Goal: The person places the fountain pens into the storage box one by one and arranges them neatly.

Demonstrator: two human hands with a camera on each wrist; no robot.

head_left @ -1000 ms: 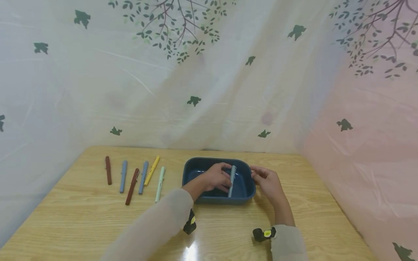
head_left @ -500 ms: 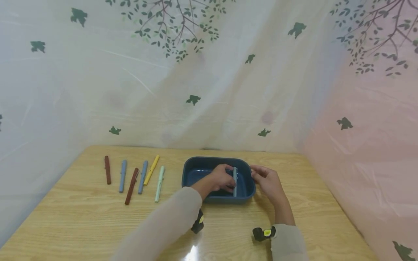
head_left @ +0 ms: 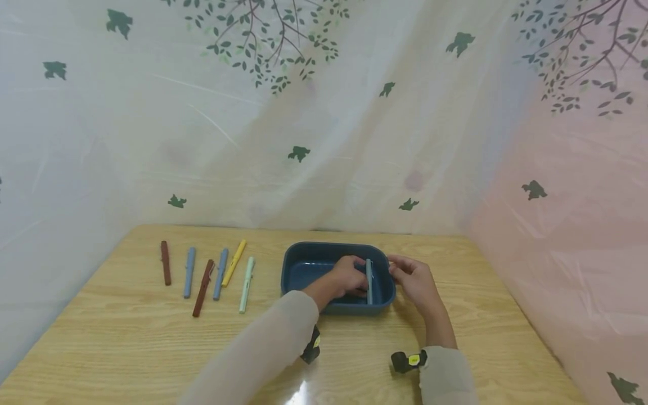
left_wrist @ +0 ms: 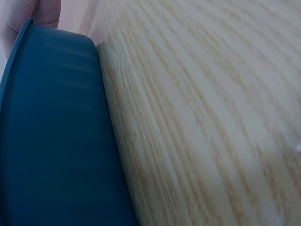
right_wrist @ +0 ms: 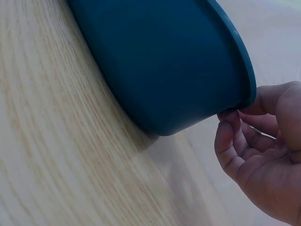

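Note:
A dark blue rectangular box (head_left: 354,310) with rounded corners stands at the far middle of the table. My left hand (head_left: 348,275) reaches into it in the head view, its fingers at a grey-blue pen (head_left: 369,281) that lies front to back near the right end. Some fingertips are hidden by the pen. At the right end, my right hand (head_left: 414,281) holds the box's rim; in the right wrist view its fingers (right_wrist: 225,134) are curled under that rim. Only the box's outer wall (left_wrist: 56,132) fills the left of the left wrist view, hiding the left hand.
Several pens lie apart on the table left of the box: two brown, two blue, a yellow pen (head_left: 234,263) and a pale green pen (head_left: 246,284). The wooden table (head_left: 126,337) meets a patterned curtain (head_left: 228,140) at the back and right.
My left hand has moved right inside the box, and the grey-blue pen has moved with it toward the right end. The right hand keeps its place on the rim.

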